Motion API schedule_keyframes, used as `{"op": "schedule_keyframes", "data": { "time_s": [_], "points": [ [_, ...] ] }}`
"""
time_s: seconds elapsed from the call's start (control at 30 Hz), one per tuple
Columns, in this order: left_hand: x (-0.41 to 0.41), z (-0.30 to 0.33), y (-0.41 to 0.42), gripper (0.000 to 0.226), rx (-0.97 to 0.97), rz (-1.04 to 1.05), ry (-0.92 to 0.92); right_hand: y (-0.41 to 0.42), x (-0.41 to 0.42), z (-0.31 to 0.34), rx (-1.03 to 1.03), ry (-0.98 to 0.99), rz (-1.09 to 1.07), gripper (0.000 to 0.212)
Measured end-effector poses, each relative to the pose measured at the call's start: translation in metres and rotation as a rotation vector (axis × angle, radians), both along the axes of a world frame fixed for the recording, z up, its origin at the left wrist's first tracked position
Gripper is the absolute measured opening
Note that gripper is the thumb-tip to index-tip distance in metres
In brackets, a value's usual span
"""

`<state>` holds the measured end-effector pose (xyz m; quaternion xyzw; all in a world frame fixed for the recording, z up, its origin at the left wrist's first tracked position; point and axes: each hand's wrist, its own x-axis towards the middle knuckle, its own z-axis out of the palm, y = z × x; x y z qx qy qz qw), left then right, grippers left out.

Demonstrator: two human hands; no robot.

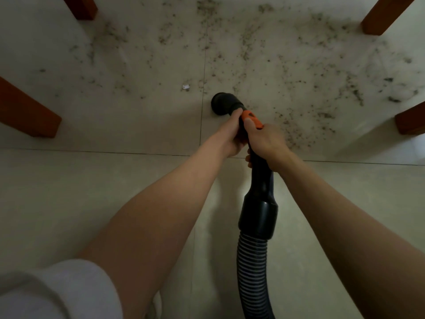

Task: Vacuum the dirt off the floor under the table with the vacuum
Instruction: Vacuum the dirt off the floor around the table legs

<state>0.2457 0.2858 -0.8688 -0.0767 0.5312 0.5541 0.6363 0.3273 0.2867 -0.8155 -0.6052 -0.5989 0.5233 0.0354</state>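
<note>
Ribbed hose [253, 268] trails back as left hand [231, 137] and right hand [268, 141] both grip the vacuum wand [259, 171], steering its nozzle [222, 103] toward dirt [287, 72] at two o'clock.

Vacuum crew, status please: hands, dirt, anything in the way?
Both hands, left hand and right hand, grip the vacuum. Nozzle down on the floor. Dirt lies ahead, mostly right. Table legs stand either side.
</note>
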Motion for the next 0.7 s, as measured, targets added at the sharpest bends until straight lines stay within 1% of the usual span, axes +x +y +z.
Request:
{"op": "schedule_keyframes", "data": {
  "time_s": [0.07,0.13,0.2,0.3,0.37,0.43,0.53,0.6,0.7],
  "points": [
    [-0.006,-0.005,-0.002,0.039,0.006,0.051,-0.006,0.003,-0.004,0.000,-0.051,0.010,0.032,0.047],
    [-0.013,-0.010,-0.005,0.037,0.024,0.079,-0.001,0.004,-0.009,0.000,-0.084,0.019,0.048,0.048],
    [-0.019,-0.011,-0.005,0.039,0.038,0.066,-0.002,0.003,-0.016,-0.001,-0.063,0.009,0.044,0.046],
    [-0.029,-0.007,0.000,0.049,0.026,0.019,0.003,0.002,-0.027,-0.004,0.002,-0.008,0.022,0.038],
    [-0.033,-0.006,0.001,0.044,0.030,0.020,0.005,0.003,-0.032,-0.005,-0.005,0.000,0.021,0.040],
    [-0.037,-0.009,-0.001,0.036,0.055,0.067,-0.004,0.005,-0.036,-0.004,-0.047,0.013,0.045,0.044],
    [-0.039,-0.017,-0.008,0.031,0.096,0.178,0.008,0.009,-0.037,-0.002,-0.111,0.037,0.114,0.044],
    [-0.039,-0.020,-0.014,0.028,0.093,0.246,0.023,0.012,-0.035,-0.002,-0.148,0.050,0.164,0.045],
    [-0.034,-0.020,-0.024,0.026,0.074,0.322,0.060,0.012,-0.032,-0.001,-0.194,0.022,0.230,0.052]
  ]
}}
